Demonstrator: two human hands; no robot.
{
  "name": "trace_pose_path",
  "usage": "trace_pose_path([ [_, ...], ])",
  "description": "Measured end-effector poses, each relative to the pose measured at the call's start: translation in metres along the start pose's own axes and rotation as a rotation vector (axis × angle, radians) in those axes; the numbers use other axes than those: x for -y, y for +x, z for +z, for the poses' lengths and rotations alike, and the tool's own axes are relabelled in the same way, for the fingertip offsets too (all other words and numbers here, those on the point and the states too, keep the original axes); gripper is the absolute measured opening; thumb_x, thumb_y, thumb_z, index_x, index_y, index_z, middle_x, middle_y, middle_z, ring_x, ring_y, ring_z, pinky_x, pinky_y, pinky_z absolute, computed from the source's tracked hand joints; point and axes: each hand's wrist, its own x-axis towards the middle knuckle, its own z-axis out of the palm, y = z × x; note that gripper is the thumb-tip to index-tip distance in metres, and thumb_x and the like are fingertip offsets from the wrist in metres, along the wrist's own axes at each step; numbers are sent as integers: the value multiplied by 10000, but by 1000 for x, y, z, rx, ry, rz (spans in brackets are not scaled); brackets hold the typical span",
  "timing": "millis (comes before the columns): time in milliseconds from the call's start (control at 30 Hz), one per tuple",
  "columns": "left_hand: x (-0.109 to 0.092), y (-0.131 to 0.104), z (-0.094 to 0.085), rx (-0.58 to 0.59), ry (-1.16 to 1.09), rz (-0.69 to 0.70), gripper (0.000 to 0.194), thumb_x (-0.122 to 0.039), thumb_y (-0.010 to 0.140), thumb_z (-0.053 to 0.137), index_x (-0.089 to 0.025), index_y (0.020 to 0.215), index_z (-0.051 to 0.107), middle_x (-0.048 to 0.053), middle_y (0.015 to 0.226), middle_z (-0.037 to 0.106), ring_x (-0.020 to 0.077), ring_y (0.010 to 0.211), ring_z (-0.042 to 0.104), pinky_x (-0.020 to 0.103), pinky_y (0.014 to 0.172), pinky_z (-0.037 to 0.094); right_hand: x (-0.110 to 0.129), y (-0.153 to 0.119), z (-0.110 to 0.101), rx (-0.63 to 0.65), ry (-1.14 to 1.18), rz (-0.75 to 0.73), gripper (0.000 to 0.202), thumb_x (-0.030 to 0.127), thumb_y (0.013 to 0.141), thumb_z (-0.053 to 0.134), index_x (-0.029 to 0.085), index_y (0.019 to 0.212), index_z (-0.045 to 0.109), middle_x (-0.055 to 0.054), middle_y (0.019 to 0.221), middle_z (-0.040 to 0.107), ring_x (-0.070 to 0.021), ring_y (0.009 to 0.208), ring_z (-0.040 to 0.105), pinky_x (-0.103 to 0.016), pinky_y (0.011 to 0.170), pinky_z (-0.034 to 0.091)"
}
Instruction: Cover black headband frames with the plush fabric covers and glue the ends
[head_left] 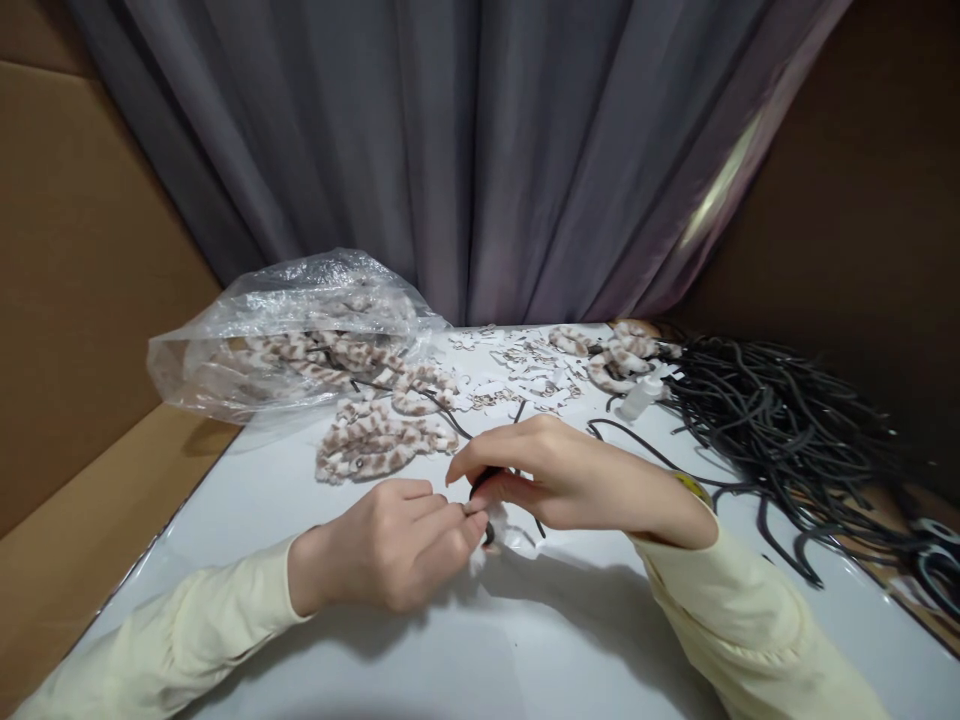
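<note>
My left hand (pixel 397 545) is closed, its thumb and fingers pinched together in front of me. A short dark end pokes out just below its fingertips. My right hand (pixel 544 470) meets it from the right, thumb and fingers closed around a bent black cord (pixel 484 481). The fingertips of both hands nearly touch, and most of the cord between them is hidden. Under the hands lies a small translucent whitish piece (pixel 514 528), partly covered. Just beyond my left hand rests a fluffy white-and-brown spotted fabric piece (pixel 382 440).
A clear plastic bag (pixel 300 340) of similar fluffy strips lies at the back left. Small scraps (pixel 525 365) litter the table's far part. At right are a tangled heap of black cords (pixel 765 430), a small translucent bottle (pixel 641 395) and scissors (pixel 937 565). Cardboard walls (pixel 90 250) flank the table.
</note>
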Motion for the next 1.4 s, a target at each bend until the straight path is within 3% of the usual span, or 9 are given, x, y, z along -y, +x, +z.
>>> trace_pose_path([
  [100,-1,0,6,-63,-172,-212,112,-88,817,401,-179,834,463,-14,525,570,113,392,469,231,407,347,-7,1,3,-38,10,-2,329,16,791,450,169,1058,566,-34,899,655,-116,752,594,-201,670,423],
  [233,-3,2,9,-32,-733,-847,131,-198,807,505,-211,746,390,-27,554,598,114,473,559,199,460,401,-16,4,9,-203,-110,-24,388,-13,765,430,158,1093,545,-77,1028,620,-166,949,558,-254,790,417],
  [367,7,6,11,-130,-1177,-1295,301,-367,782,596,-201,713,354,-57,491,552,39,348,355,153,371,243,-4,3,12,-374,-285,179,274,27,787,426,154,975,579,-91,931,614,-183,860,549,-268,734,388],
  [533,29,4,20,-135,-1455,-1537,269,-277,737,623,-155,639,405,-88,488,405,-4,354,187,160,375,127,16,0,22,-187,-307,399,179,115,835,418,158,878,587,-13,619,550,-102,522,438,-218,522,264],
  [800,36,-6,30,-235,-1443,-1617,238,-214,719,588,-144,558,428,-96,440,302,9,371,140,172,392,140,-11,16,42,74,126,578,283,184,867,345,120,1064,538,30,461,504,-78,388,421,-180,441,304],
  [933,39,-8,29,-242,-1398,-1606,236,-247,752,580,-147,579,454,-110,400,237,27,385,113,169,403,178,-16,24,42,170,568,644,488,231,911,289,141,1383,202,60,457,531,-83,305,424,-171,375,341],
  [1033,39,-8,26,-247,-1382,-1563,255,-292,794,564,-150,609,461,-107,397,239,36,393,137,166,419,214,-17,30,44,204,837,635,567,232,920,270,159,1409,-9,38,527,599,-93,287,452,-169,322,309],
  [1200,34,-2,19,-306,-1303,-1536,265,-322,796,590,-162,661,427,-106,442,325,25,387,190,162,451,265,-24,34,51,111,1072,614,343,206,902,283,195,1242,246,42,520,593,-111,330,517,-159,295,298],
  [1400,36,-1,15,-200,-995,-1344,287,-407,798,559,-181,690,421,-75,465,455,66,412,359,186,443,256,-20,34,49,81,948,636,91,259,934,279,203,995,316,78,471,529,-84,282,470,-140,274,272],
])
